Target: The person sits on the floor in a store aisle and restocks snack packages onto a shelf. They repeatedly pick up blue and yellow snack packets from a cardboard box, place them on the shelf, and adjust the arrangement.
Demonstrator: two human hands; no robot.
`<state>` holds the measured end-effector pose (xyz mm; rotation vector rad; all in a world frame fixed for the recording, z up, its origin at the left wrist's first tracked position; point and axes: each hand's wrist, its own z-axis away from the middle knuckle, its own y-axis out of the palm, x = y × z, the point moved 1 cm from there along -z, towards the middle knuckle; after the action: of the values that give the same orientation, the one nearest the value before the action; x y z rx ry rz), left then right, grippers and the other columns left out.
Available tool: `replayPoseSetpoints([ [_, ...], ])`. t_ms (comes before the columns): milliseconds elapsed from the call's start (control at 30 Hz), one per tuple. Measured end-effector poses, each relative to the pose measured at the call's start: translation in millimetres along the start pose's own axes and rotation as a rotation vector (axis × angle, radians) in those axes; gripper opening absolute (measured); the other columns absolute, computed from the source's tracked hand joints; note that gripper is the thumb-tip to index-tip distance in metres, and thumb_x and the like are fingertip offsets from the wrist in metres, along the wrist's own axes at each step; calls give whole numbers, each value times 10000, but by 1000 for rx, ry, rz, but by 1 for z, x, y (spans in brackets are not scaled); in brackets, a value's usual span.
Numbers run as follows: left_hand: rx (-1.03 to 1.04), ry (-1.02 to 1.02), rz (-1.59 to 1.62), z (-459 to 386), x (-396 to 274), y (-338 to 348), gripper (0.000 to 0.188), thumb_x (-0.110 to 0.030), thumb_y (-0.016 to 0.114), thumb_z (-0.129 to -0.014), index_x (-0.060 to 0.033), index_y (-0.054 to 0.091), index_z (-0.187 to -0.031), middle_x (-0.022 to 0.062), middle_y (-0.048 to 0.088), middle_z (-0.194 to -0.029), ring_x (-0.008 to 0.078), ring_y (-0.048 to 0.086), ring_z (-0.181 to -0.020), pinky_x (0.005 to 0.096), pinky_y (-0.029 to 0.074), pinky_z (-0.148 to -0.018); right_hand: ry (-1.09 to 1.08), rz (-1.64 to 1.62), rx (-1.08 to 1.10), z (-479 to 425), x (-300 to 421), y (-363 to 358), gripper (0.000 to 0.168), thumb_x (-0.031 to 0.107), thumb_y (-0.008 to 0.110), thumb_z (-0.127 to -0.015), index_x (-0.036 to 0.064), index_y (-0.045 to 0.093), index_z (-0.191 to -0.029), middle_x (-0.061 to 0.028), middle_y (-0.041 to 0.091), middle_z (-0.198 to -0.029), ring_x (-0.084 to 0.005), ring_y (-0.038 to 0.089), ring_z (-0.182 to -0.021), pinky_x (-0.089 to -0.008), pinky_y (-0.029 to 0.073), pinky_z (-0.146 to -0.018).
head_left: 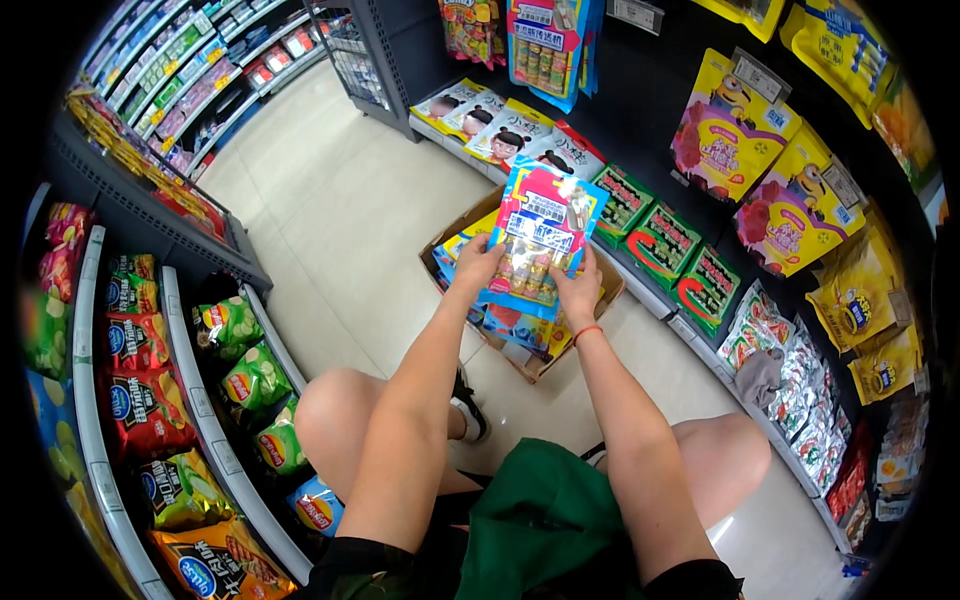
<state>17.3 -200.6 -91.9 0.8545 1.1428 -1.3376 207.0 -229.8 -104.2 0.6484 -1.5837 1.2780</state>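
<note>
Both my hands hold a pink and blue candy bag (536,232) with a clear window of small wrapped rolls. My left hand (478,262) grips its left edge, and my right hand (579,289) its lower right edge. Beneath the bag, a cardboard box (534,370) stands on the floor between my knees and the shelf. Colourful packets, among them a blue one (517,328), lie inside the box, partly hidden by the held bag and my hands. Similar pink and blue bags (546,52) hang from the rack ahead.
Along the right runs a low shelf with white and yellow packets (510,139), green packets (666,241) and silver packets (802,397). Yellow bags (731,127) hang above it. A chip shelf (202,390) is close on my left. Tiled floor (330,202) stretches ahead.
</note>
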Motion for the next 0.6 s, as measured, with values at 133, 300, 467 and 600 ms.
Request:
replayPoseSetpoints([
  [133,-10,100,41,-23,-23,-4,204,-120,609,-892,-26,608,-1072,38,645,-890,106,588,-759,268,486,-696,-156,25,-72,-18,22,4,803,135,750,-732,85,347,-1425,-158,490,-1110,-303,520,-1026,-386,440,-901],
  [300,-3,135,81,-52,-56,-13,202,-111,619,-889,-17,610,-1068,27,635,-847,92,585,-710,261,497,-639,-286,-25,-95,-43,52,3,783,81,747,-757,102,350,-1432,-120,494,-1086,-219,533,-944,-328,471,-823],
  [467,49,123,82,-62,-99,-10,268,-114,577,-921,-14,577,-1170,48,657,-1029,111,605,-900,266,480,-809,-349,-43,-104,-72,82,-4,754,59,718,-774,105,352,-1431,-130,510,-1144,-221,529,-977,-329,472,-814],
  [600,39,155,160,-84,-117,-10,296,-110,575,-918,-22,577,-1200,46,654,-1053,113,601,-921,265,471,-828,-382,-40,-93,-88,111,-4,693,49,668,-805,86,350,-1420,-160,511,-1252,-284,519,-1104,-370,444,-908],
])
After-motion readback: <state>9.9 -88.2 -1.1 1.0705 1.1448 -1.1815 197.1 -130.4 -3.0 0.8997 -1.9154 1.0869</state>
